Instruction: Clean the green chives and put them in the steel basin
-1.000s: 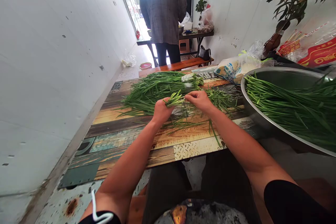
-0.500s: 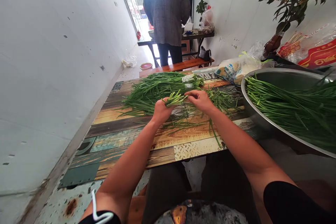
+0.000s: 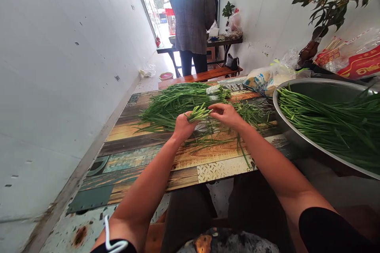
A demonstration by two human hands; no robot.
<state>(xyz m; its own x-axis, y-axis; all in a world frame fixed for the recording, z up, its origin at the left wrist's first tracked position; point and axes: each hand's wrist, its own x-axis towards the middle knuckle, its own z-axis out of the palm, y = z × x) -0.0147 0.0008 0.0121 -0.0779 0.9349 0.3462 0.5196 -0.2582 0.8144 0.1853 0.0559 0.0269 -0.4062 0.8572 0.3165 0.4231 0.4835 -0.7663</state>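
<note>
My left hand (image 3: 184, 125) is closed around a small bunch of garlic chives (image 3: 199, 113), whose pale cut ends point right. At those ends, my right hand (image 3: 227, 115) has thumb and index finger curved around the tips of the stalks. Its other fingers are partly hidden. Behind my hands lies a big heap of garlic chives (image 3: 178, 99), with white bands around the stalks at its right end. Loose trimmings (image 3: 252, 111) are scattered beyond my right wrist, and stray leaves lie under both hands.
A large steel bowl (image 3: 299, 142) full of chives stands at the right. Behind it are plastic bags (image 3: 261, 79), a potted plant (image 3: 329, 4) and a red package (image 3: 360, 61). A person (image 3: 192, 12) stands at another table, beyond a bench (image 3: 204, 76).
The view has shifted slightly. My left hand keeps its hold on the bunch, and the right fingers have moved a little at the stalk ends. The person at the back has shifted slightly right.
</note>
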